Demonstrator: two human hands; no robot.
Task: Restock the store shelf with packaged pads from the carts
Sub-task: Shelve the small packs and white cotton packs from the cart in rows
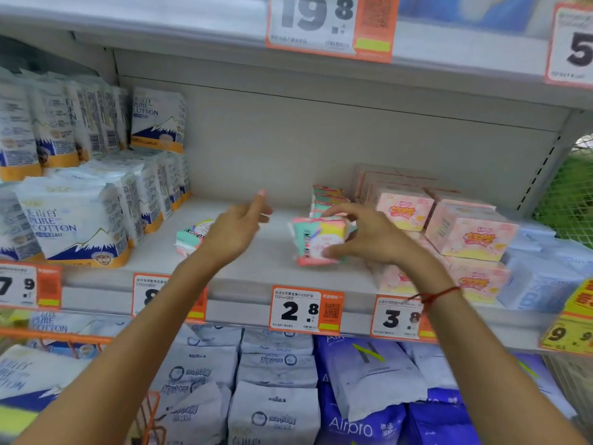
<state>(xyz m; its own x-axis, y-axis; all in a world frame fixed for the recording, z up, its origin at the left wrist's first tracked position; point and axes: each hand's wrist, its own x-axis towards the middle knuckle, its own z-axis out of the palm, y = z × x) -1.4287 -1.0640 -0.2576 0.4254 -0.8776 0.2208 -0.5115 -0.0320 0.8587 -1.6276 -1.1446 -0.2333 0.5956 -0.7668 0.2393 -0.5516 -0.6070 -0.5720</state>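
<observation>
A small soft plastic pack of pads [316, 242], printed in pink, mint green and yellow, stands on the middle shelf close to its front edge. The right hand [359, 234] grips it, thumb at its lower edge and fingers curled over its top. Just behind it a short row of matching pink-and-green packs [325, 197] runs back toward the rear panel. The left hand [239, 226] hovers empty above the shelf with its fingers loosely spread, partly covering another small pack with green and pink print [191, 237] that lies flat to the left.

The white metal shelf [272, 258] has a wide bare stretch around the two hands and a pale grey back panel. Orange-framed price tags line its front lip, one reading 2.8 [306, 311] directly below the held pack. Another shelf sits above, with a large price tag reading 19.8 [330, 24].

To the left stand stacked white-and-blue packs marked PURE COTTON [77, 220], with an orange band at the bottom. To the right are pale pink cardboard boxes with cartoon lettering [468, 232], stacked close beside the right forearm, which wears a thin red string bracelet [439, 295]. On the shelf below are pale grey-white soft packs [276, 409] and deep blue packs marked Airpro [362, 422].
</observation>
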